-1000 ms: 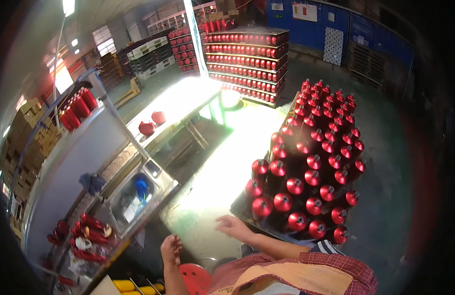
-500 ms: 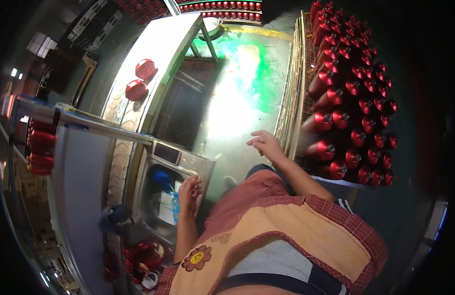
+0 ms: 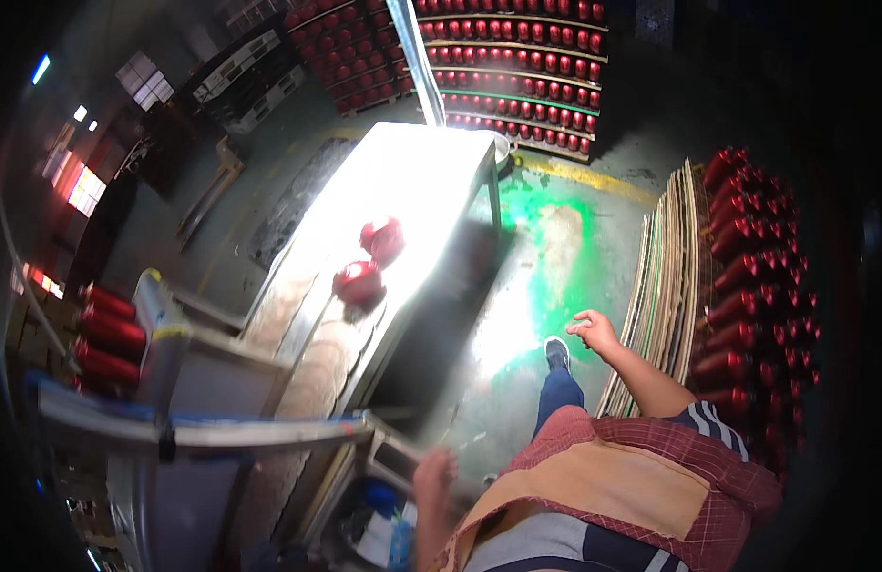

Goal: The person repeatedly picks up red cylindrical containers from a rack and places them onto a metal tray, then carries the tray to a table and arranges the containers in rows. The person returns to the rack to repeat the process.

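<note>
My left hand (image 3: 436, 477) hangs beside the metal sink (image 3: 331, 510), smeared by motion, so its fingers do not show clearly. In the sink are a blue bottle (image 3: 400, 545) and a dark blue item (image 3: 379, 498). Over the floor, my right hand (image 3: 595, 332) swings forward, its fingers loosely bent and apart, with nothing I can make out in them. Two shiny red rounded pieces (image 3: 382, 238) lie close together on the long bench ahead, out of reach of either hand.
Stacked thin boards (image 3: 656, 296) stand at the right, beside rows of red metallic bottles (image 3: 741, 310). Far ahead, a multi-tier rack (image 3: 517, 57) carries more red bottles. A metal rail (image 3: 269, 439) crosses at the left. My shoe (image 3: 556, 353) is on the green-stained floor (image 3: 565, 229).
I have stepped forward and the view has tilted up, bringing the far rack into sight. The bench and sink now lie lower in view. Both hands swing, the left blurring.
</note>
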`<state>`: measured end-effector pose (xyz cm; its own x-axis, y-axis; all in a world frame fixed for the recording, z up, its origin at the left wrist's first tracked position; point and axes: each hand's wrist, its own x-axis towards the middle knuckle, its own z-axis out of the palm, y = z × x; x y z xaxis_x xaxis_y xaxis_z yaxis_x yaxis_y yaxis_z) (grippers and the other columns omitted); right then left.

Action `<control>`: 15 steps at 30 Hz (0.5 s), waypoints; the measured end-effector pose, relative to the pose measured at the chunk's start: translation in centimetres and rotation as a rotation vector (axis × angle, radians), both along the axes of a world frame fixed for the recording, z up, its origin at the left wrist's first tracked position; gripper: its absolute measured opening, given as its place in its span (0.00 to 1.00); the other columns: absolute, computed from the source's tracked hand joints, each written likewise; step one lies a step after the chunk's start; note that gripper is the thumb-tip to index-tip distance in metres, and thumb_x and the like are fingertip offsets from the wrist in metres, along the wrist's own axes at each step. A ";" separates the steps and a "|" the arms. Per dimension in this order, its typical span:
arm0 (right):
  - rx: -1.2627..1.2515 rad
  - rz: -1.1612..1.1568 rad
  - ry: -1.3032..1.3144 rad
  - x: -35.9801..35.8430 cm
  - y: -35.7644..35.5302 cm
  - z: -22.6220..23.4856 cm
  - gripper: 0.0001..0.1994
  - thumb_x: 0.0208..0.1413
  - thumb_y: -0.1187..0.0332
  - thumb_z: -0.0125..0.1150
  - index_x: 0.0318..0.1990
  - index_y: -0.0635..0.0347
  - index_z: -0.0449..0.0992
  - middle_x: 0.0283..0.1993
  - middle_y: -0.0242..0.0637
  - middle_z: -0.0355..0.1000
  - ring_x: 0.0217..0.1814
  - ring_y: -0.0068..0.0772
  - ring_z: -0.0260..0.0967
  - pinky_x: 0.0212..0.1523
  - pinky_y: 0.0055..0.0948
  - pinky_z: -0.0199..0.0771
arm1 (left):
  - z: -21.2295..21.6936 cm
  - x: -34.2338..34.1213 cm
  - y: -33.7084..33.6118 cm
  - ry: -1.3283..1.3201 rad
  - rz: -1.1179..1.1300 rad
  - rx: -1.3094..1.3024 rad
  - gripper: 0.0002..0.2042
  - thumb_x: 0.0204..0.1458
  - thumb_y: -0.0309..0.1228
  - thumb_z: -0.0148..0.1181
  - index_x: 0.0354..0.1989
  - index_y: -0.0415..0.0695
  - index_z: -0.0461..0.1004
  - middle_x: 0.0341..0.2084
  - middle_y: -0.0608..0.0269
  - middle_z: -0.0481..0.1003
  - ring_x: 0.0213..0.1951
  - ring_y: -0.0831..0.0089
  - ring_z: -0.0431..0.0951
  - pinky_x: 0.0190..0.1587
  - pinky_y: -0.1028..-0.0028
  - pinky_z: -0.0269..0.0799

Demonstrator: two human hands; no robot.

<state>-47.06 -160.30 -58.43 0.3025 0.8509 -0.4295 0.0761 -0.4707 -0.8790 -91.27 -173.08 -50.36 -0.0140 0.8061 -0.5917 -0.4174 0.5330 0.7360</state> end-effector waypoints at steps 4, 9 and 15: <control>0.065 0.154 -0.006 6.3 15.4 0.4 0.15 0.56 0.73 0.64 0.51 0.61 0.73 0.35 0.34 0.81 0.23 0.18 0.66 0.22 0.24 0.67 | 1.4 5.8 7.7 0.118 0.143 -0.030 0.11 0.60 0.30 0.56 0.47 0.38 0.75 0.31 0.62 0.78 0.29 0.77 0.76 0.27 0.79 0.69; 0.270 0.319 0.228 10.0 32.5 7.0 0.15 0.59 0.73 0.59 0.54 0.60 0.70 0.40 0.32 0.80 0.28 0.15 0.67 0.25 0.19 0.67 | 4.8 15.1 20.9 0.147 0.261 -0.113 0.12 0.61 0.36 0.56 0.48 0.43 0.76 0.32 0.64 0.80 0.28 0.76 0.78 0.26 0.78 0.72; 0.372 0.376 0.321 15.8 47.7 13.3 0.17 0.58 0.75 0.55 0.55 0.60 0.70 0.43 0.32 0.80 0.30 0.15 0.67 0.28 0.18 0.69 | 6.4 25.1 39.0 0.152 0.065 -0.100 0.11 0.59 0.32 0.57 0.46 0.41 0.75 0.32 0.62 0.78 0.30 0.75 0.76 0.31 0.77 0.71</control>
